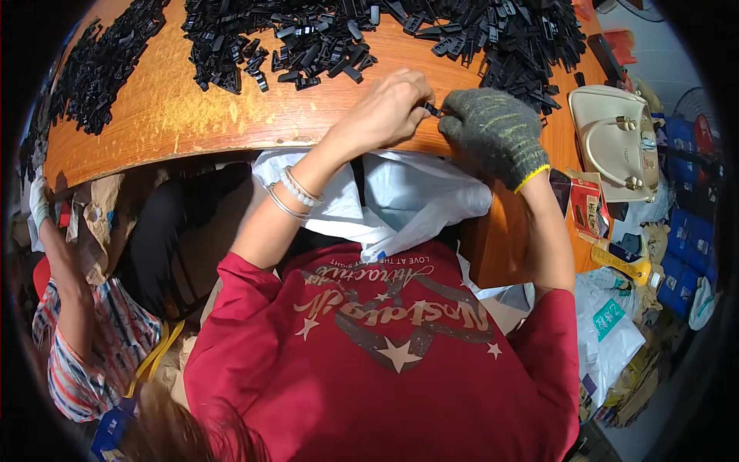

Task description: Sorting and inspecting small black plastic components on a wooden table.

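Head view: the left hand pinches a small black piece between nearly closed fingers, over the table. The gloved right hand curls its fingers against the far end, their grip hidden. Beyond the fingers, heaped black parts are cut off.

Black plastic parts — grey, yellow-cuffed glove — orange-brown table
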Motion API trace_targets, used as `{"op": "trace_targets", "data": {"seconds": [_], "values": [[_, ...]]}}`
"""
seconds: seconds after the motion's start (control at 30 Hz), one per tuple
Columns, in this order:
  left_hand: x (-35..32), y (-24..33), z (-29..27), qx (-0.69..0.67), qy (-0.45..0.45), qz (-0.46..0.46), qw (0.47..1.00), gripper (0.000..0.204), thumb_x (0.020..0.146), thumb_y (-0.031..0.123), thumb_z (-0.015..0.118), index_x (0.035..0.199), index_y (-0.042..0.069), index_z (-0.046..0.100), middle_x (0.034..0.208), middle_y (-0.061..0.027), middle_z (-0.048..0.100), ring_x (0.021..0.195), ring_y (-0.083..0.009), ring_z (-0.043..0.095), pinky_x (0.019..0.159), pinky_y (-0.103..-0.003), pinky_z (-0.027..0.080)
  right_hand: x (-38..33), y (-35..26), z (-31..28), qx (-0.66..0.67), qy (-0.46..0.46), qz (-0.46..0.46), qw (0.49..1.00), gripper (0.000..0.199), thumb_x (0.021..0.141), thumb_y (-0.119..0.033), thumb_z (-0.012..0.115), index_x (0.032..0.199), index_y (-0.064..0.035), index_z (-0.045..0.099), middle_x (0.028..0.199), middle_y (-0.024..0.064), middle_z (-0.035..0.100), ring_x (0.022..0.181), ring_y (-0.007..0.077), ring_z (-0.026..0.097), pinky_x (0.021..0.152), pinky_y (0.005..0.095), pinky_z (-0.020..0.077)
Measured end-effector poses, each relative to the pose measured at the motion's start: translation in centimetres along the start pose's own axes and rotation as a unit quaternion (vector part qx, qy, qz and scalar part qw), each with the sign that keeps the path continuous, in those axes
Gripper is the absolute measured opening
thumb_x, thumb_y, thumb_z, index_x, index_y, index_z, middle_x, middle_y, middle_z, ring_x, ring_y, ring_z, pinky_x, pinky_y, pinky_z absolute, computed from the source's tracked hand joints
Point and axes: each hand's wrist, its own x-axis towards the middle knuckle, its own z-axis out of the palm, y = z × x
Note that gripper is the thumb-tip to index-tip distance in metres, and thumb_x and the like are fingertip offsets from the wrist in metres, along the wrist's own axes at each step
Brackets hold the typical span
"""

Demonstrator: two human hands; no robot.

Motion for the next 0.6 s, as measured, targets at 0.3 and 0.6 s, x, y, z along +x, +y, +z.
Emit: {"op": "trace_targets", "data": {"seconds": [0.3, 0.6], "values": [[-0.7, -0.1, 0.8, -0.046, 0.067, 0.049, 0.995, 0.016, 0.071, -0.004, 0.066, 0.085, -0.002, 0.060, 0.081, -0.0145, 0.055, 0.080, -0.0334, 0.054, 0.072, -0.040, 0.045, 1.2, -0.8, 0.1, -0.066, 0.073, -0.093, 0.991, 0.010, 0.077, -0.018, 0.060, 0.073, -0.0095, 0.063, 0.072, 0.0112, 0.064, 0.067, 0.0295, 0.065, 0.054, 0.0408, 0.0509], [-1.5, -0.3, 1.0, 0.001, 0.142, 0.026, 0.990, 0.017, 0.071, 0.001, 0.068, 0.085, 0.000, 0.059, 0.080, -0.0122, 0.055, 0.079, -0.0310, 0.054, 0.071, -0.037, 0.045, -0.6, -0.3, 0.4, 0.084, 0.043, -0.029, 0.995, 0.022, 0.078, -0.022, 0.065, 0.097, -0.0123, 0.068, 0.102, 0.0075, 0.066, 0.093, 0.0286, 0.064, 0.076, 0.0373, 0.0523]]}}
